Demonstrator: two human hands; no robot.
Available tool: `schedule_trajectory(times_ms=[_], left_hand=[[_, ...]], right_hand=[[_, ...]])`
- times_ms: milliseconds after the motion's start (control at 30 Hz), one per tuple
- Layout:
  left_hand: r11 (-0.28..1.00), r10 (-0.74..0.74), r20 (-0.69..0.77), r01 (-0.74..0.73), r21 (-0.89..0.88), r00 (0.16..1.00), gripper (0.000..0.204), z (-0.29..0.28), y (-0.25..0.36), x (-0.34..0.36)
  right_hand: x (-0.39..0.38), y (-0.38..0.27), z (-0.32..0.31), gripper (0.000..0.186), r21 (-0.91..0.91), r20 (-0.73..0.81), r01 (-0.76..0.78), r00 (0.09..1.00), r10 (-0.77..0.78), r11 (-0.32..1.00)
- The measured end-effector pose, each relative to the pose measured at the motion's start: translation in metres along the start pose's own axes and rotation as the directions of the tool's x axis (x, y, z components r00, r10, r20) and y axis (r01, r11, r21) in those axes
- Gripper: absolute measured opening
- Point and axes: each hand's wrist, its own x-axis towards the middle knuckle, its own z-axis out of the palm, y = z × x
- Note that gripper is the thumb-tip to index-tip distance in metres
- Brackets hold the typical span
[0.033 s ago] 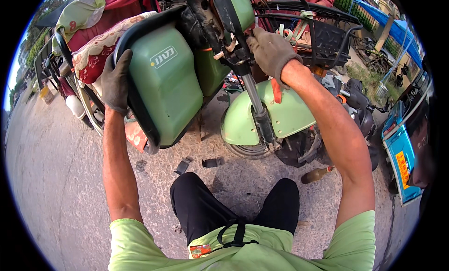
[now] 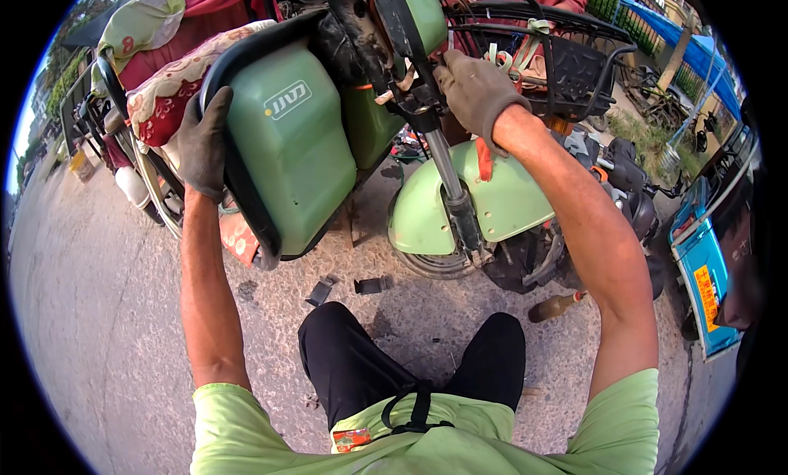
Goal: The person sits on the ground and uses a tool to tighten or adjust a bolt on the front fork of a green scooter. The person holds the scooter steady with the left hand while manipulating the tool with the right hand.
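A green leg shield panel (image 2: 295, 159) with a thick black rim stands at the left front of a three-wheeled vehicle. My left hand (image 2: 203, 143), in a dark work glove, clasps its outer rim, thumb on the front side and the other fingers partly hidden. Gloved as well, my right hand (image 2: 478, 89) is closed beside the top of the front fork (image 2: 443, 163), its fingertips against the black part there. Whatever those fingers pinch is too small to make out. A green mudguard (image 2: 423, 216) sits below, over the front wheel (image 2: 439, 266).
Two small black brackets, one (image 2: 372, 285) nearest the wheel, lie on the concrete by my knees. A brown bottle (image 2: 555, 307) lies to their right. A black basket (image 2: 574, 77) is beyond my right hand, with a person in red behind it. A blue vehicle (image 2: 698, 262) stands far right.
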Motion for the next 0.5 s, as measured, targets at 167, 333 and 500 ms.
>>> schedule_trajectory(times_ms=[167,333,500], left_hand=[[0.999,0.029,0.009,-0.029,0.046,1.0,0.057,-0.0001,0.0002,-0.0007],[0.996,0.037,0.002,-0.037,0.076,0.999,0.059,-0.005,-0.0049,0.0022],[0.998,0.042,0.0,-0.042,0.052,0.999,0.059,-0.0015,-0.0037,-0.0009]], right_hand=[[0.0015,0.0075,0.0038,0.025,-0.106,-0.01,0.015,1.0,-0.016,0.994],[-0.0005,0.004,0.0026,0.025,-0.136,-0.025,0.055,0.998,-0.059,0.989],[-0.0012,0.0085,0.0047,0.027,-0.082,0.002,-0.011,1.0,0.012,0.997]])
